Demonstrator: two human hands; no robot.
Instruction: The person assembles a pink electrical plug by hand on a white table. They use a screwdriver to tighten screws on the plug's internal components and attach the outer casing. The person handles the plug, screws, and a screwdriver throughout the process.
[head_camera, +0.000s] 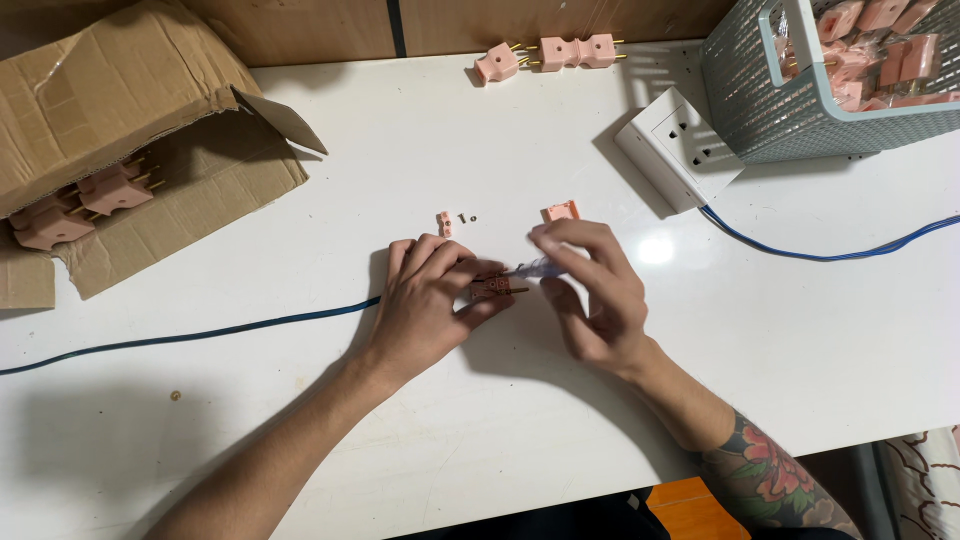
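Head view. The left hand (430, 300) rests on the white table (500, 440), its fingers curled and pinching a small pink plug half (491, 288) with brass parts showing; the piece sits just left of table centre, between the two hands. The right hand (590, 290) is closed around a thin clear-handled screwdriver (537, 267), gripped between thumb and fingertips, its tip directed at the plug half and appearing to touch it.

Just beyond the hands lie a small pink clamp piece (444, 223), two tiny dark screws (466, 218) beside it, and a pink cover shell (561, 211), all apart from the held piece.

A blue cable (200, 335) runs from under the left hand to the table's left edge. A second blue cable (830, 255) leads from a white wall socket block (680, 145) at upper right. Beside that block stands a grey mesh basket (760, 110) filled with pink plugs. Three finished pink plugs (550, 55) lie at the far edge. An open cardboard box (110, 130) at upper left holds more pink plugs.
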